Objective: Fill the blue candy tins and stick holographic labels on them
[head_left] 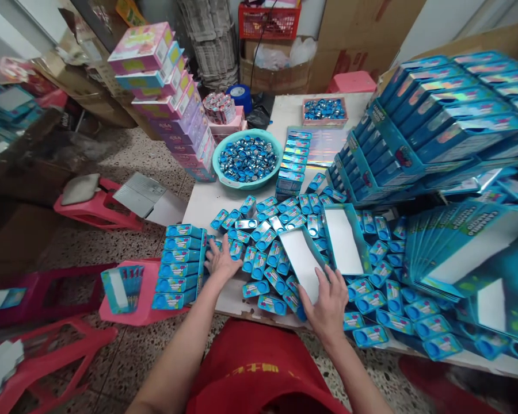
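Where the white tabletop [201,207] shows bare, it is toward the left, below a turquoise bowl [247,184] heaped with small round blue-and-silver pieces [252,156]. A pink carton [324,122] at the far end carries similar pieces. Speckled floor [106,144] beyond; pink stool [148,282] close to the left edge. Tall stack of pink and purple boxes [185,118] left of the bowl; red crate [267,24] and brown cardboard [366,37] at the back. Blue display boxes [414,129] piled high on the right.

Small blue boxes [259,265] lie scattered across the middle and right of the tabletop, at mixed angles. Each oblong; on many, a round blue recess at one end, bright printing beside it.

Open tray [301,256]: blue walls, white inside, long and narrow, aslant on top of the small boxes. Second tray [344,240], same make, just to its right.

Right hand [324,296] holds the open tray's near end, thumb on one side, fingers on the other. Left hand [222,260] wide, fingers spread over the small boxes, just beside a neat blue stack [179,267].
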